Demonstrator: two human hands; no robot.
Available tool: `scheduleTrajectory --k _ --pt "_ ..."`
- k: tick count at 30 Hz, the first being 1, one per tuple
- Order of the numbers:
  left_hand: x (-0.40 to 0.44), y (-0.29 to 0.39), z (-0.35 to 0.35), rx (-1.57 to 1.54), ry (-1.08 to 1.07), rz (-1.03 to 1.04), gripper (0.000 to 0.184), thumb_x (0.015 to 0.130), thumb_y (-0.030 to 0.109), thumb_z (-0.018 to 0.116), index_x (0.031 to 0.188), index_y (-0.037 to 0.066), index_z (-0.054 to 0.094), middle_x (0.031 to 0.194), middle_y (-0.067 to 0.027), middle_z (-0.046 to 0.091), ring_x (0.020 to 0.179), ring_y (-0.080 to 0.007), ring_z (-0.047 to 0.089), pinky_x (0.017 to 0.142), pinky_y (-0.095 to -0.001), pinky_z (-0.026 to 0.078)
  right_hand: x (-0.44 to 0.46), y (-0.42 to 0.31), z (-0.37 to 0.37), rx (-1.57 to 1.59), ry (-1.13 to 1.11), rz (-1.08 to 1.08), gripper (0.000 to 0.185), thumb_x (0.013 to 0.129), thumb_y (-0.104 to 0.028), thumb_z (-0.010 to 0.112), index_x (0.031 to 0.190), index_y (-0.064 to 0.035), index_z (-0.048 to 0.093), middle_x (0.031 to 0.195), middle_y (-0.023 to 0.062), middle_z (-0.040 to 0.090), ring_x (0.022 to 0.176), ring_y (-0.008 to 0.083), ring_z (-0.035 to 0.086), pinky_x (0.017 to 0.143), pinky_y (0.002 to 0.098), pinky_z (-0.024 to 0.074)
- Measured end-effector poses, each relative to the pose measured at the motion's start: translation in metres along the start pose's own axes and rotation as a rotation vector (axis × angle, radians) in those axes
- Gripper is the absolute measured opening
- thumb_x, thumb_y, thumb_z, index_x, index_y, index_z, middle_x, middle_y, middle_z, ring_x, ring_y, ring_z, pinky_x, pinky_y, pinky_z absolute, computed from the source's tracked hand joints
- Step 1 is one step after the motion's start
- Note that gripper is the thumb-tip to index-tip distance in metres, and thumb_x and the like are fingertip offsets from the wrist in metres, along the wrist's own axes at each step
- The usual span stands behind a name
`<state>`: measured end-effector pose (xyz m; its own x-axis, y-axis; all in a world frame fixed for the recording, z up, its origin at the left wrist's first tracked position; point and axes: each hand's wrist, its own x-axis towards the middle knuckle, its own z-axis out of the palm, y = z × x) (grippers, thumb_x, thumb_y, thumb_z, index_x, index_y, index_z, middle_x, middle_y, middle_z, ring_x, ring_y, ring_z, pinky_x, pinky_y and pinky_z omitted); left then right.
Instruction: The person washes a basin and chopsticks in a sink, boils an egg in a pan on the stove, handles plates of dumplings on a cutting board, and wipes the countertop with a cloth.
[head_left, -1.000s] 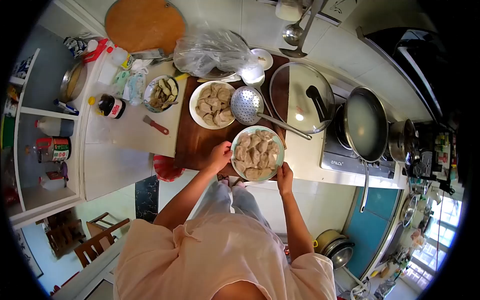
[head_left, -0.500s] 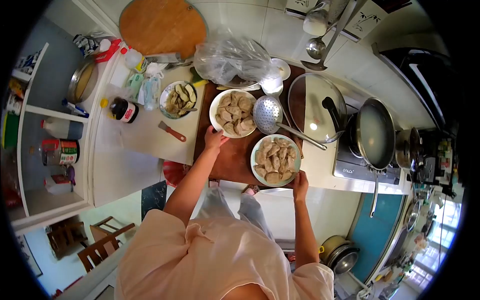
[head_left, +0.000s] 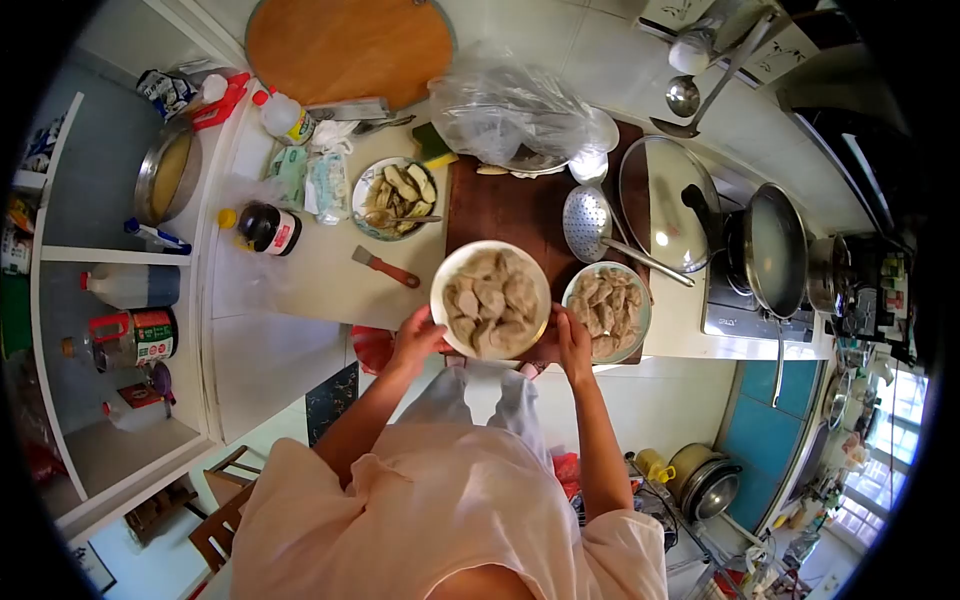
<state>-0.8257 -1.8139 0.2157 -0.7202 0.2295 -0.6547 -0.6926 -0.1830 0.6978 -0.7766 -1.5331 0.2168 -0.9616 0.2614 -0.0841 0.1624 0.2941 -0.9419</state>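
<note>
A white plate piled with dumplings is at the front edge of the brown board, lifted toward my body. My left hand grips its left rim, thumb on top. On the opposite side, my right hand has its fingers closed at the right rim. Just right of that hand, a second plate of dumplings rests on the board. Behind it lies a slotted skimmer, its handle pointing right. The undersides of both hands are hidden.
The dark board carries a plastic-covered bowl at the back. A glass lid and a pan on the stove stand to the right. Leftward are a plate of sliced food, a scraper and a dark bottle.
The left plate of dumplings has come off its spot toward my body, with my left hand on it. My right hand has left the second plate and moved left to the first plate's rim.
</note>
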Motion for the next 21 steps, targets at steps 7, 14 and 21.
scheduleTrajectory --k 7,14,21 --pt "0.014 0.016 0.003 0.043 -0.215 0.054 0.039 0.086 0.000 0.054 0.125 0.002 0.047 0.098 -0.0099 0.062 0.081 -0.0165 0.064 0.067 -0.0305 0.058 -0.007 0.000 0.005 -0.274 0.034 0.026 0.028 0.096 -0.021 0.045 0.091 0.0043 0.057 0.070 0.0100 0.058 0.063 0.0163 0.056 0.058 0.0325 0.0440" --pt "0.046 0.026 0.006 0.304 -0.204 0.135 0.039 0.085 0.000 0.052 0.124 0.003 0.047 0.097 -0.0079 0.062 0.082 -0.0149 0.063 0.063 -0.0280 0.057 -0.005 0.023 0.024 -0.092 0.139 0.101 0.024 0.093 -0.015 0.047 0.080 0.0041 0.052 0.064 0.0157 0.051 0.058 0.0197 0.044 0.055 0.0349 0.0388" --pt "0.084 0.027 -0.002 0.338 -0.267 0.048 0.045 0.087 0.001 0.051 0.131 0.005 0.043 0.102 -0.0101 0.063 0.089 -0.0177 0.063 0.070 -0.0320 0.057 0.008 0.029 0.032 -0.181 0.212 -0.017 0.024 0.093 -0.016 0.048 0.079 0.0042 0.052 0.066 0.0211 0.054 0.056 0.0332 0.049 0.056 0.0371 0.0410"
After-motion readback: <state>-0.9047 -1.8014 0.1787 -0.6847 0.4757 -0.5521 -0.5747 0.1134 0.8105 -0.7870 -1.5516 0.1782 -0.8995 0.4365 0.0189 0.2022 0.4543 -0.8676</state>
